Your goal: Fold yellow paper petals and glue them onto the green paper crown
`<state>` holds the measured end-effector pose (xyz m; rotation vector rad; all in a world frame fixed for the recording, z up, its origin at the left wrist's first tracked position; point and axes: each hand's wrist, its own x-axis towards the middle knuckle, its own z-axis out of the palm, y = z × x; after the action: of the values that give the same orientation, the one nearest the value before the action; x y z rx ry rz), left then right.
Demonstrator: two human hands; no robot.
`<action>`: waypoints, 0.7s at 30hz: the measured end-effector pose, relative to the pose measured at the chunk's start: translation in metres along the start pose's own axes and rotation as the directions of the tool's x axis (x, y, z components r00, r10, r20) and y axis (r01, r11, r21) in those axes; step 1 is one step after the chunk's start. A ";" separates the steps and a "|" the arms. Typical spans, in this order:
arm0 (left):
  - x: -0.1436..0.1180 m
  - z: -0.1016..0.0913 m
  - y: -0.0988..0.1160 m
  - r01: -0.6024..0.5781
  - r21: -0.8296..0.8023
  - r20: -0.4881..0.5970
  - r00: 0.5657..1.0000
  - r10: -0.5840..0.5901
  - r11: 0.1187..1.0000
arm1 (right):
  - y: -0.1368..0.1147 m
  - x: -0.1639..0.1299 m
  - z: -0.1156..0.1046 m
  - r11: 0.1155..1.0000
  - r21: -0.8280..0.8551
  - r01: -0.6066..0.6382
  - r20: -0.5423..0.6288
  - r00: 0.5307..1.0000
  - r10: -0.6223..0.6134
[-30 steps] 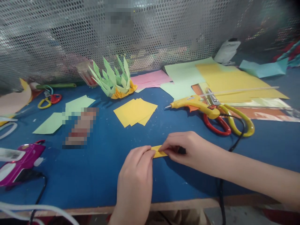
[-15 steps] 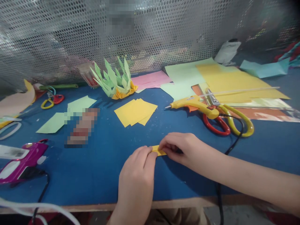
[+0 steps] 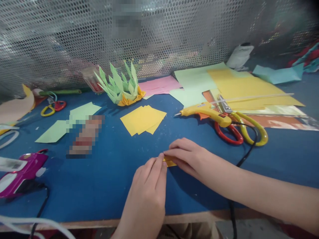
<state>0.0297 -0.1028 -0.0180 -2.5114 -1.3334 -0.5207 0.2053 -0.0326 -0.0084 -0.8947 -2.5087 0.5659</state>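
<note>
A small folded yellow paper strip (image 3: 170, 163) lies flat on the blue tabletop near its front edge, mostly covered by fingers. My left hand (image 3: 149, 186) grips its left end, fingers pressed together and pointing away from me. From the right, my right hand (image 3: 187, 155) bends over the strip, its closed fingertips on the upper edge and nearly meeting the left ones. Beyond both hands rests a loose stack of yellow paper squares (image 3: 142, 120). A yellow glue gun (image 3: 204, 112) lies to the right, across large scissors (image 3: 254, 131) with red and yellow handles.
Green folded-paper leaves on an orange base (image 3: 121, 88) stand near the perforated metal screen (image 3: 159, 36). Green and yellow sheets (image 3: 256, 88) spread at back right. On the left lie green paper pieces (image 3: 56, 130), small scissors (image 3: 53, 108) and a purple device (image 3: 27, 171) with a black cord.
My right fingers have flattened and stretched further left over the strip, covering more of it. My left fingertips have moved up to the strip's upper edge. The view has shifted slightly.
</note>
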 end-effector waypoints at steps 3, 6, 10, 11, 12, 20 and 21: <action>-0.001 0.000 -0.001 0.007 -0.032 -0.015 1.000 -0.007 0.999 | 0.000 -0.003 0.001 0.995 -0.086 0.055 0.013 0.998 -0.054; -0.001 0.000 -0.004 0.003 -0.064 -0.005 1.000 -0.003 0.998 | 0.001 -0.004 0.001 0.987 -0.135 0.083 0.000 0.997 -0.083; -0.002 0.000 -0.010 -0.044 -0.068 0.002 0.999 0.044 0.997 | 0.001 -0.003 0.002 0.923 -0.319 0.215 0.002 0.974 -0.227; -0.002 -0.001 -0.011 -0.064 -0.062 -0.004 0.998 0.064 0.996 | 0.001 -0.003 0.002 0.891 -0.374 0.258 0.010 0.962 -0.274; -0.002 -0.001 -0.013 -0.084 -0.055 -0.006 0.996 0.083 0.995 | 0.001 -0.002 0.002 0.859 -0.420 0.292 0.020 0.950 -0.313; -0.009 -0.001 -0.019 -0.140 -0.062 0.062 0.988 0.143 0.988 | 0.000 -0.006 -0.001 0.773 -0.552 0.313 0.013 0.930 -0.367; -0.011 0.000 -0.018 -0.116 -0.073 0.074 0.990 0.122 0.991 | -0.001 -0.007 -0.002 0.769 -0.562 0.305 0.008 0.931 -0.364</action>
<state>0.0087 -0.1006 -0.0214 -2.6730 -1.2015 -0.4552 0.2106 -0.0373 -0.0082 -0.5972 -2.6843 -0.3485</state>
